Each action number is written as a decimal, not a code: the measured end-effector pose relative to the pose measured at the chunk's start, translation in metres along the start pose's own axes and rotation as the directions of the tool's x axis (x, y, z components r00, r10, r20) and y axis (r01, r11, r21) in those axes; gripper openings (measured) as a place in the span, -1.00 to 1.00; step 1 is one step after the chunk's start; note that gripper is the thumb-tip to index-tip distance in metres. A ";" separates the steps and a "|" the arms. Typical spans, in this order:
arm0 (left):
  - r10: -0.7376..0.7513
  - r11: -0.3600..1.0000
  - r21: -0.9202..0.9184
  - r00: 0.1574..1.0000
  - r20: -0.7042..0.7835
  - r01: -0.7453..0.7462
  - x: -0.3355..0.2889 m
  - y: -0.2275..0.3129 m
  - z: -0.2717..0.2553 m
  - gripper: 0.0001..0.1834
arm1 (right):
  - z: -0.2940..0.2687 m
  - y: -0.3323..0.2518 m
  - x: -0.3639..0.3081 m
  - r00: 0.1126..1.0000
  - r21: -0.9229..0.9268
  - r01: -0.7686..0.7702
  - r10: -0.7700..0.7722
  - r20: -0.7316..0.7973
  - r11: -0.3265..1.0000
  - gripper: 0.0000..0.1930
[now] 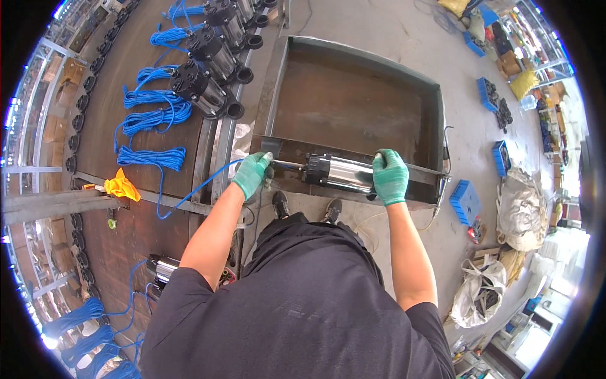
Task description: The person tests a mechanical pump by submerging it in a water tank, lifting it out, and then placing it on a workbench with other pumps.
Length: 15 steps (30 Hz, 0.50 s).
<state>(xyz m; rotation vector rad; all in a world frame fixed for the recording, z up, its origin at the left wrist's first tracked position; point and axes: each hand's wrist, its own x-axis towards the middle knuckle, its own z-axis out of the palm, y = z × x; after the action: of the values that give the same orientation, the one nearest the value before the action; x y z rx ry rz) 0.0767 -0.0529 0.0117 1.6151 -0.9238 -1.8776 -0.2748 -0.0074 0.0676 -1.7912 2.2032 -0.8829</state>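
Observation:
A submersible pump [346, 174] with a polished steel body and black head lies sideways in front of me, over the near ledge of a rectangular metal tank [363, 54]. My right hand [391, 178], in a green glove, is closed around the pump's right end. Beyond the black head, a thin rod-like part [287, 165] runs left into my left hand [254, 173], also gloved and closed. A blue cable [205, 184] reaches that left hand from the workbench side; the fingers hide how it joins the pump.
On the bench [142, 54] at left stand several similar pumps [205, 90] beside coiled blue cables [151, 158]. An orange cloth [122, 186] hangs by a metal rail [60, 207]. At right, a blue crate [466, 202] and white sacks [521, 205] lie on the floor.

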 end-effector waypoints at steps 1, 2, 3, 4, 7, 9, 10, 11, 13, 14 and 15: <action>0.001 1.000 0.002 1.000 0.001 -0.001 0.004 0.003 -0.001 -0.74 | 0.000 0.001 0.000 1.000 -0.003 0.002 -0.002 -0.001 1.000 -0.88; -0.168 0.986 0.014 0.986 0.012 0.168 0.008 0.006 -0.003 -0.73 | 0.001 0.001 -0.001 1.000 -0.007 0.005 -0.005 -0.003 1.000 -0.88; -0.333 0.943 0.027 0.943 0.019 0.332 0.010 0.009 -0.006 -0.73 | 0.000 0.000 -0.001 1.000 -0.006 0.005 -0.005 -0.004 1.000 -0.88; -0.323 0.946 0.028 0.942 0.092 0.322 0.016 0.003 -0.013 -0.75 | 0.000 -0.002 0.000 1.000 -0.007 0.017 -0.017 -0.006 1.000 -0.88; -0.218 0.970 -0.071 0.961 0.173 0.233 0.018 -0.001 -0.017 -0.82 | 0.001 -0.002 0.000 1.000 -0.013 0.020 -0.020 -0.005 1.000 -0.88; -0.095 0.989 -0.079 0.954 0.284 0.122 0.018 -0.008 -0.021 -0.74 | 0.002 0.000 0.000 1.000 -0.017 0.012 -0.012 -0.001 1.000 -0.88; 0.029 0.995 -0.101 0.921 0.388 0.011 0.018 -0.010 -0.022 -0.61 | 0.002 0.002 0.000 1.000 -0.020 0.005 -0.005 0.004 1.000 -0.88; 0.029 0.995 -0.100 0.921 0.389 0.011 0.017 -0.013 -0.023 -0.61 | 0.003 0.002 -0.001 1.000 -0.023 -0.001 0.002 0.009 1.000 -0.88; 0.247 0.866 0.347 0.911 0.329 -0.360 0.008 -0.004 -0.019 -0.42 | 0.002 0.001 0.000 1.000 -0.021 -0.004 0.005 0.012 1.000 -0.88; 0.259 0.792 0.478 0.918 0.299 -0.379 0.013 -0.008 -0.018 -0.45 | 0.002 0.000 -0.001 1.000 -0.016 -0.007 0.007 0.017 1.000 -0.88; 0.261 0.792 0.477 0.917 0.301 -0.382 0.012 -0.003 -0.014 -0.45 | 0.002 0.001 -0.001 1.000 -0.018 -0.007 0.007 0.015 1.000 -0.88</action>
<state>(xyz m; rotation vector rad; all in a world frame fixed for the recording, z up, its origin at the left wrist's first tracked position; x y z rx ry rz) 0.0890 -0.0620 0.0009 1.4085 -1.8248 -1.6602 -0.2744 -0.0072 0.0656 -1.7915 2.2138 -0.8482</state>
